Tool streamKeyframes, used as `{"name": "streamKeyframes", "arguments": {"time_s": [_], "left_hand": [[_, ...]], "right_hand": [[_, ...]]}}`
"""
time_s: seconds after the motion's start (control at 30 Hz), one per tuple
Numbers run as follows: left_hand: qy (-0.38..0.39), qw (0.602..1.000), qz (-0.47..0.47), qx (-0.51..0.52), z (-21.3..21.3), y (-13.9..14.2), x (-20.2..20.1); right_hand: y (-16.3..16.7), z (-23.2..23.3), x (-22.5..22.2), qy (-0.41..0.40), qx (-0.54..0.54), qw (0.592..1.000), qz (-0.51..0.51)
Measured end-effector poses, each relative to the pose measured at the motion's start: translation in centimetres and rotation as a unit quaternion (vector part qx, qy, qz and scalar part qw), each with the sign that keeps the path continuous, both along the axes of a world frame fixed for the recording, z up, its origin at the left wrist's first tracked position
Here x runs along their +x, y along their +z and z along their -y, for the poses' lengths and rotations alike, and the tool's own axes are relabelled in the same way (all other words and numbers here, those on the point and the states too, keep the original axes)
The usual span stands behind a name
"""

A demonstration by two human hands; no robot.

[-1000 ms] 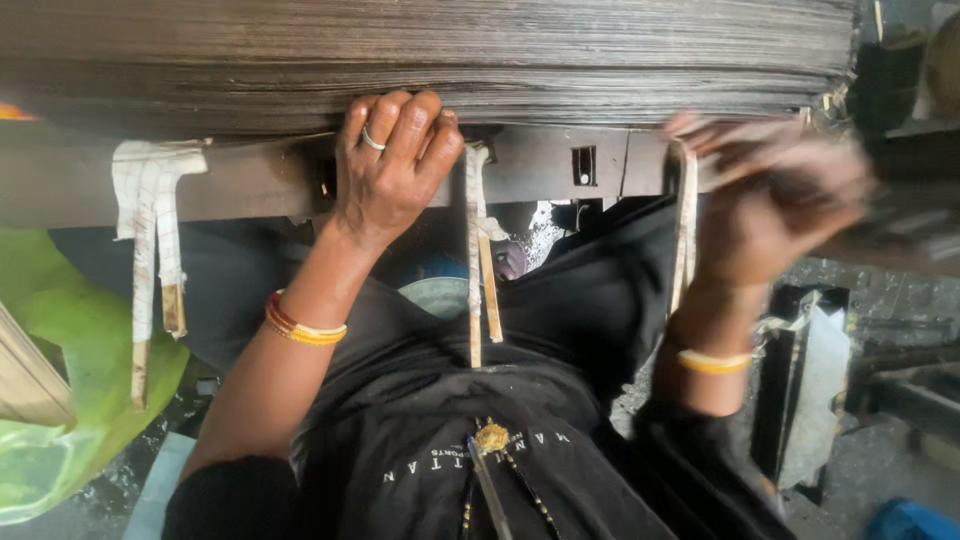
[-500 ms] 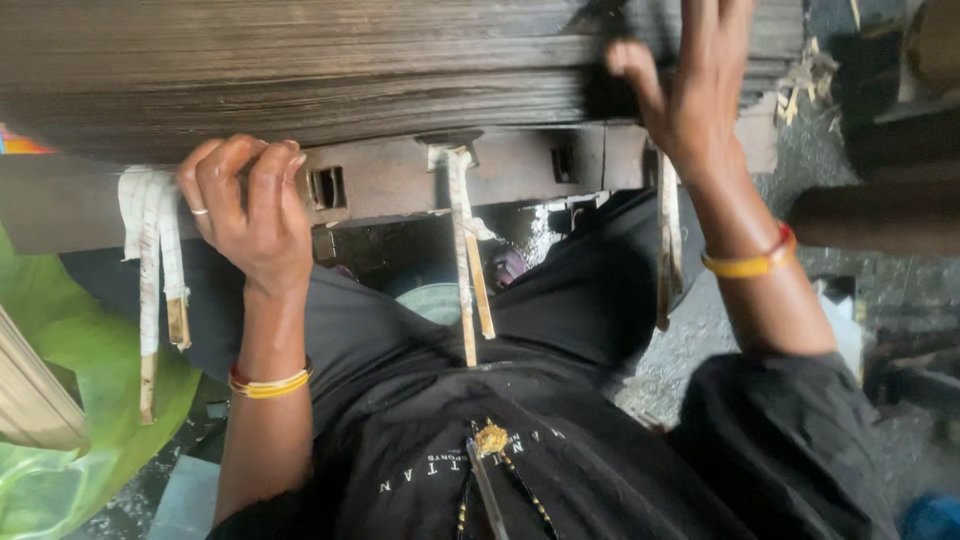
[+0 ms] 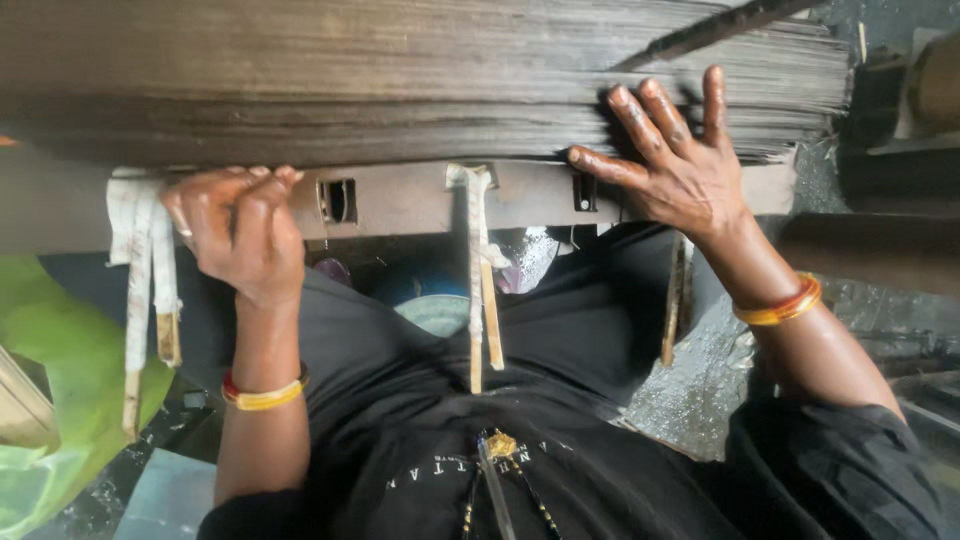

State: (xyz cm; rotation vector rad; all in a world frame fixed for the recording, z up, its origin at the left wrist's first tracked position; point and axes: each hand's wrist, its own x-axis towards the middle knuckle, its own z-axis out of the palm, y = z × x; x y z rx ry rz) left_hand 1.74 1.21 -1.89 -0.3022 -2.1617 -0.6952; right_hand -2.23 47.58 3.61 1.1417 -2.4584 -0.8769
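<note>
Dark thin sheet stack [image 3: 400, 90] lies on metal frame [image 3: 420, 200], long axis left-right. Right hand [image 3: 680, 165] splayed flat against stack's near edge. Left hand [image 3: 240, 235] curled over frame's near edge, beside white cloth strip [image 3: 140, 260].

left hand [image 3: 240, 235] curled, right hand [image 3: 680, 165] splayed

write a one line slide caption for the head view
Left hand curled at the lower edge of a thick stack of thin sheets, right hand spread flat against its side.
</note>
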Motion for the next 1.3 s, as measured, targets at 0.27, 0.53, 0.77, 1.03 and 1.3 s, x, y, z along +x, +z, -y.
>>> {"name": "streamKeyframes", "arguments": {"time_s": [0.27, 0.53, 0.77, 1.03, 1.3], "left_hand": [[0.026, 0.997, -0.042, -0.057, 0.7, -1.8, 0.2], [0.019, 0.993, -0.106, -0.04, 1.4, -4.3, 0.2], [0.053, 0.993, -0.102, -0.041, 2.3, -6.2, -0.3], [0.091, 0.992, -0.023, -0.081, 1.3, -2.9, -0.2], [0.126, 0.989, 0.057, -0.058, -1.5, 0.1, 0.9]], "right_hand": [[-1.6, 0.0, 0.0, 0.02, -0.085, 0.996, -0.011], [-3.1, -0.5, 0.0, 0.041, -0.065, 0.996, -0.034], [-3.0, 1.2, -1.4, 0.052, -0.05, 0.99, -0.121], [-1.0, 3.1, 0.0, -0.019, -0.184, 0.983, -0.013], [2.1, 2.1, -1.6, 0.049, -0.268, 0.962, -0.02]]}}
